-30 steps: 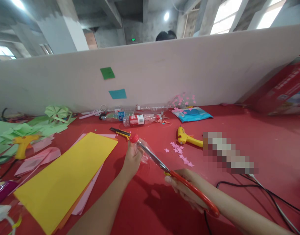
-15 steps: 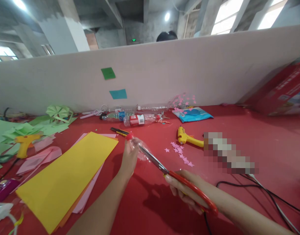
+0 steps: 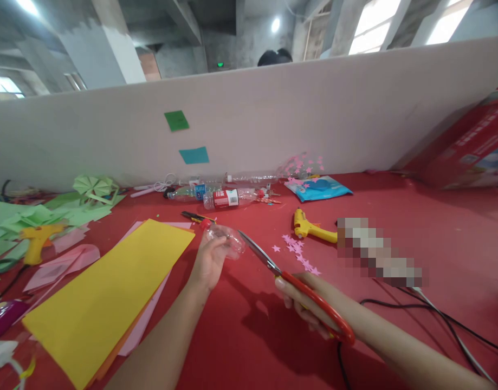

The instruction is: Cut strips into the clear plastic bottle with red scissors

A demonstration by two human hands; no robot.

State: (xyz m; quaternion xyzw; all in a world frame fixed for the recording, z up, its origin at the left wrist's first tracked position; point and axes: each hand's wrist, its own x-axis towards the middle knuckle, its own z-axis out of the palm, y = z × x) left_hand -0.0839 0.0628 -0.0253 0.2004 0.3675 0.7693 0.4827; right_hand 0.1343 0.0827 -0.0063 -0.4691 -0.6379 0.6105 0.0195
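My left hand [image 3: 210,259] grips a clear plastic bottle piece [image 3: 229,241] with a red cap, held above the red table with the cap toward the upper left. In my right hand [image 3: 308,303] is a pair of scissors [image 3: 287,276] with red handles and long metal blades. The blades look closed and point to the upper left, their tips just right of the bottle piece. Behind my left hand a box cutter [image 3: 192,217] lies on the table. Pink paper stars [image 3: 299,252] are scattered beyond the scissors.
Yellow paper [image 3: 110,298] lies on other coloured sheets at left. A yellow glue gun [image 3: 311,227] rests right of centre, with cables nearby. Bottles [image 3: 228,198] and a blue packet [image 3: 319,188] lie along the white partition [image 3: 252,119]. Green paper pieces [image 3: 33,214] are heaped at far left.
The scissors have come away from the bottle piece; before, their blades overlapped it. My left hand has moved slightly left and turned the piece, so more of it shows.
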